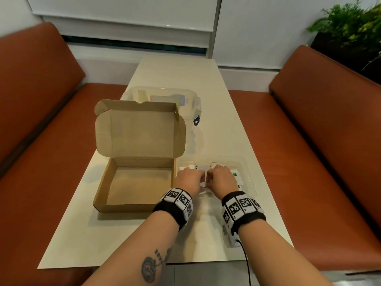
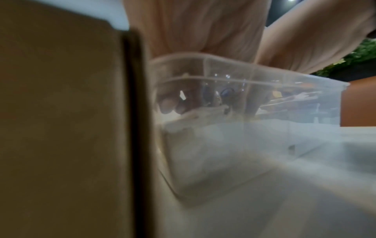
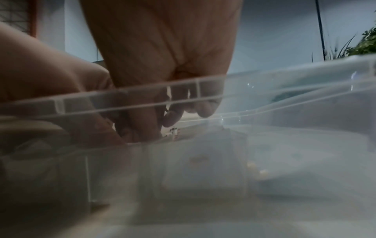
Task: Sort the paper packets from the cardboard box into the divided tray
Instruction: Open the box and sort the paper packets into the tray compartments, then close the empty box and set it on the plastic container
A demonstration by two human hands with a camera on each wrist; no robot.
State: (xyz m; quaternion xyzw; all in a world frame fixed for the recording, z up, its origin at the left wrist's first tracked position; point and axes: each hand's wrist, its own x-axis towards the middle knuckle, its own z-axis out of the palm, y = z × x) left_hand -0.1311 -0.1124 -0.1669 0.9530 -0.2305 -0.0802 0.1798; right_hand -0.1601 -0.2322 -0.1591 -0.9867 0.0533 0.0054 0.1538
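The open cardboard box (image 1: 132, 182) lies left of centre, and its inside shows no packets. To its right is the clear divided tray (image 1: 250, 179). Both hands reach down into the tray's middle compartments, close together. My left hand (image 1: 189, 178) curls its fingers (image 2: 171, 103) onto a white paper packet (image 2: 203, 112). My right hand (image 1: 221, 177) has its fingers (image 3: 142, 127) curled down on the same white paper packet (image 1: 203, 184) between the hands. More white packets with red edges (image 1: 201, 166) and green marks (image 1: 235, 174) lie in the tray, partly hidden by the hands.
A clear lidded plastic container (image 1: 165, 98) stands behind the box's raised lid (image 1: 140, 131). The pale table (image 1: 175, 67) is narrow, with orange-brown benches (image 1: 309, 141) on both sides. A green plant (image 1: 354, 27) is at the far right. The box wall (image 2: 61, 128) stands close beside my left wrist.
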